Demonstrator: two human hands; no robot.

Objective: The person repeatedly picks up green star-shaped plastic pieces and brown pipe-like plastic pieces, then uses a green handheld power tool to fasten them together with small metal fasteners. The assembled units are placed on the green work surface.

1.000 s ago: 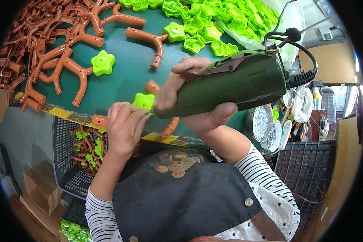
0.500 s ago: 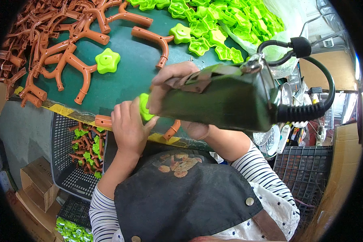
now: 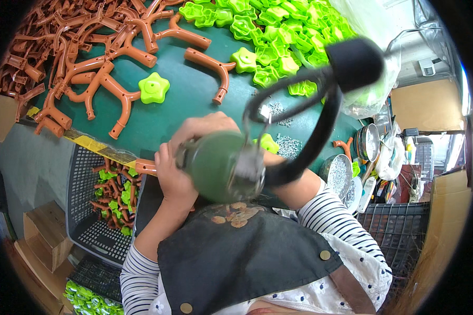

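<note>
Nearest the camera, a dark matte apron over a striped, long-sleeved top fills the lower field. Above it, the left hand [image 3: 174, 176] is curled at the table edge, its fingers closed about a part that the tool hides, so what it grips cannot be told. The right hand [image 3: 207, 128] wraps the barrel of a green electric screwdriver [image 3: 223, 167], a smooth cylindrical body seen end-on, its fingers fully closed round it; one thick black cable [image 3: 320, 126] loops from its rear to a rounded black plug. The tool stands over the near edge of the dark green tabletop [image 3: 189, 100]. Just beside it lies one glossy lime-green star-shaped cap [image 3: 269, 143] next to a scatter of small metal screws [image 3: 291, 147]. Below the edge, one grey perforated plastic crate [image 3: 84, 205] holds mixed brown and green parts. Farther out lie one single green star cap [image 3: 153, 87] and one brown curved plastic branch [image 3: 210, 65]. Beyond, a heap of brown branch pieces [image 3: 84, 47] and a heap of green star caps [image 3: 278, 31], both too many to count.
</note>
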